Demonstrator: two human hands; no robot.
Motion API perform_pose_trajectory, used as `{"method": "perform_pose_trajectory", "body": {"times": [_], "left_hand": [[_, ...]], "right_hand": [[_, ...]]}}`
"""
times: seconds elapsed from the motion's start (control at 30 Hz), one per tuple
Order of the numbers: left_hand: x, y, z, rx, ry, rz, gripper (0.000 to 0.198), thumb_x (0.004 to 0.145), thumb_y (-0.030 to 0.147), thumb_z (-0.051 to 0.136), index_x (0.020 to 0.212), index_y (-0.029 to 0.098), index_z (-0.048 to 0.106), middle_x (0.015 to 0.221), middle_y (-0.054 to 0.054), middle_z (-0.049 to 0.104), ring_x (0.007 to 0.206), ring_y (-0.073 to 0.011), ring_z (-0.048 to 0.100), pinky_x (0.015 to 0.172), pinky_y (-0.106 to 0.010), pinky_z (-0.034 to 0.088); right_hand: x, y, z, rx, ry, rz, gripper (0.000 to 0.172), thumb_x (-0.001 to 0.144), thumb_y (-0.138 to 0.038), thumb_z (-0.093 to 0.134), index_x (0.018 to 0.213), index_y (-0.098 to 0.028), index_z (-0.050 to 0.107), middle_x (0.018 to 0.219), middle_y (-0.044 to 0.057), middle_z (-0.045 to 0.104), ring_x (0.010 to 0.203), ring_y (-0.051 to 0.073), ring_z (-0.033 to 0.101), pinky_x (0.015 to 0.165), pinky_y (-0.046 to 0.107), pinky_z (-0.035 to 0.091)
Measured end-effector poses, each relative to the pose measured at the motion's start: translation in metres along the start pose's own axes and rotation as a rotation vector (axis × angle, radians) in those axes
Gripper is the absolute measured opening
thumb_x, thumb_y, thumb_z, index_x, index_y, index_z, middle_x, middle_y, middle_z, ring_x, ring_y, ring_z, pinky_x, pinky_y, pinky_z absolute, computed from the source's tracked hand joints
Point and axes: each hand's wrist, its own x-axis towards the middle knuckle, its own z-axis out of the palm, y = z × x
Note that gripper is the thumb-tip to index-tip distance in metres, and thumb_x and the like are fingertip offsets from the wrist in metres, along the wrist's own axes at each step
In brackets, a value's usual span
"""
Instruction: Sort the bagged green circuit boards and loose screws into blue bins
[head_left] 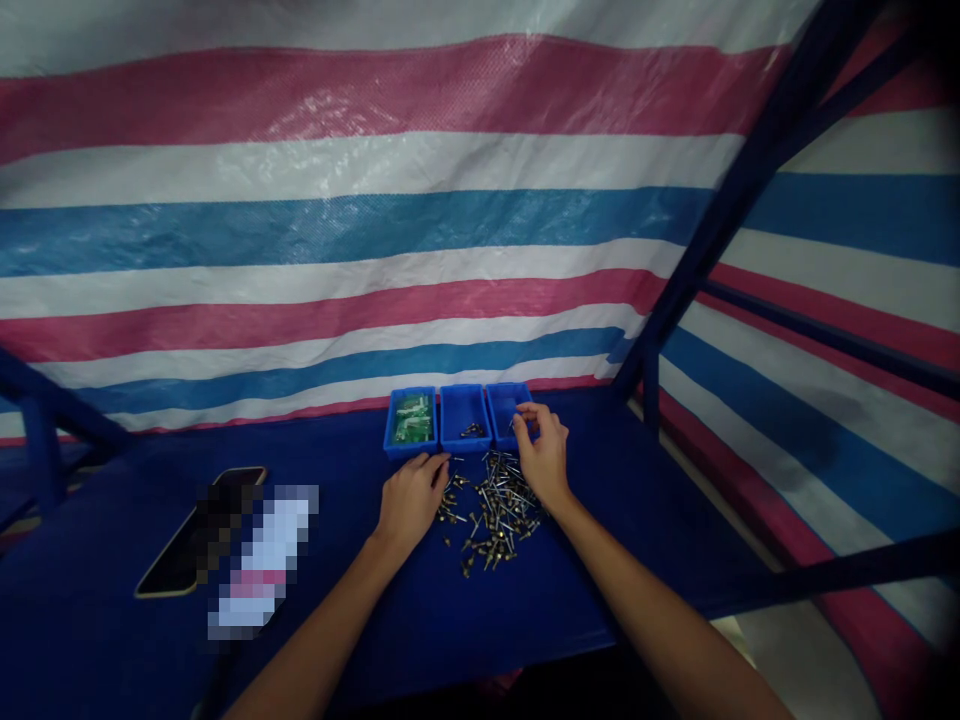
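Note:
A loose pile of small metal pins with brass-coloured ends [504, 505] lies on the blue table between my hands. My left hand [412, 500] is at the pile's left side, its fingers closed around something too small to make out. My right hand [544, 450] hovers at the front of the right blue bin [507, 398], thumb and fingers pinched together; what they hold is too small to name. The middle blue bin [463, 405] has a few dark pins near its front. Clear and green pieces [413, 418] fill the left blue bin [388, 430].
A phone [169, 555] lies on the left of the table [315, 670], beside a blurred white and pink item [262, 565]. Dark blue frame bars [690, 250] stand at the right, and striped sheeting [375, 230] hangs behind the bins.

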Motion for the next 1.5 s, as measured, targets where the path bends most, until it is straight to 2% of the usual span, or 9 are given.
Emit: {"method": "perform_pose_trajectory", "body": {"times": [0.2, 0.43, 0.63, 0.8, 1.03, 1.27, 1.33, 1.5], "left_hand": [[0.000, 0.003, -0.003, 0.008, -0.031, 0.000, 0.032, 0.109, 0.033, 0.048, 0.131, 0.029, 0.071, 0.117, -0.005, 0.077, 0.102, -0.0229, 0.074, 0.082, -0.029, 0.054], [0.001, -0.002, -0.002, -0.045, -0.047, 0.005, 0.022, 0.107, 0.031, 0.053, 0.119, 0.030, 0.072, 0.113, -0.002, 0.078, 0.095, -0.0199, 0.074, 0.073, -0.025, 0.048], [0.001, -0.002, -0.004, -0.039, -0.075, 0.017, 0.019, 0.107, 0.030, 0.052, 0.110, 0.027, 0.071, 0.111, -0.002, 0.077, 0.094, -0.0195, 0.074, 0.072, -0.025, 0.047], [0.002, -0.003, -0.005, 0.010, -0.119, 0.059, 0.018, 0.108, 0.027, 0.049, 0.110, 0.025, 0.067, 0.110, -0.004, 0.076, 0.097, -0.0211, 0.074, 0.073, -0.026, 0.047], [0.002, -0.003, -0.002, 0.020, -0.133, 0.035, 0.019, 0.111, 0.029, 0.042, 0.118, 0.023, 0.058, 0.099, -0.004, 0.077, 0.088, -0.0225, 0.076, 0.070, -0.027, 0.046], [0.002, -0.001, -0.001, -0.042, -0.052, 0.013, 0.022, 0.114, 0.033, 0.033, 0.121, 0.024, 0.051, 0.082, 0.000, 0.073, 0.074, -0.0217, 0.075, 0.064, -0.026, 0.042], [0.003, -0.001, -0.001, -0.067, -0.015, -0.004, 0.021, 0.113, 0.035, 0.034, 0.120, 0.024, 0.051, 0.081, 0.000, 0.072, 0.073, -0.0210, 0.074, 0.064, -0.026, 0.041], [0.001, 0.001, 0.000, -0.146, 0.062, 0.004, 0.023, 0.113, 0.038, 0.035, 0.112, 0.023, 0.052, 0.081, 0.001, 0.070, 0.067, -0.0187, 0.071, 0.064, -0.026, 0.040]], "right_hand": [[0.000, 0.000, 0.000, 0.006, 0.001, -0.005, 0.023, 0.102, -0.037, 0.053, 0.115, -0.023, 0.066, 0.095, 0.004, 0.074, 0.088, 0.025, 0.062, 0.093, 0.041, 0.038], [-0.001, 0.002, 0.001, 0.008, 0.004, -0.003, 0.023, 0.102, -0.037, 0.054, 0.114, -0.023, 0.066, 0.095, 0.004, 0.074, 0.088, 0.025, 0.062, 0.094, 0.042, 0.038], [-0.001, 0.003, 0.002, 0.013, 0.008, -0.007, 0.022, 0.102, -0.037, 0.054, 0.114, -0.023, 0.066, 0.095, 0.004, 0.074, 0.089, 0.025, 0.063, 0.094, 0.041, 0.038], [-0.001, 0.002, 0.002, 0.011, 0.007, -0.002, 0.022, 0.102, -0.037, 0.054, 0.114, -0.024, 0.067, 0.097, 0.004, 0.074, 0.089, 0.025, 0.063, 0.095, 0.041, 0.039], [-0.001, 0.002, 0.002, 0.014, 0.006, -0.006, 0.022, 0.102, -0.037, 0.054, 0.114, -0.023, 0.067, 0.097, 0.004, 0.074, 0.089, 0.025, 0.063, 0.094, 0.041, 0.039], [0.000, -0.001, -0.001, 0.016, 0.011, -0.027, 0.022, 0.102, -0.038, 0.054, 0.111, -0.023, 0.067, 0.096, 0.004, 0.074, 0.088, 0.025, 0.062, 0.093, 0.041, 0.040], [-0.002, -0.004, -0.001, 0.015, -0.032, -0.083, 0.019, 0.102, -0.039, 0.057, 0.107, -0.025, 0.069, 0.092, 0.003, 0.073, 0.087, 0.024, 0.062, 0.091, 0.041, 0.040], [-0.011, -0.013, 0.000, -0.006, -0.289, -0.321, 0.024, 0.105, -0.044, 0.059, 0.096, -0.028, 0.074, 0.081, 0.002, 0.071, 0.085, 0.025, 0.061, 0.091, 0.043, 0.040]]}}
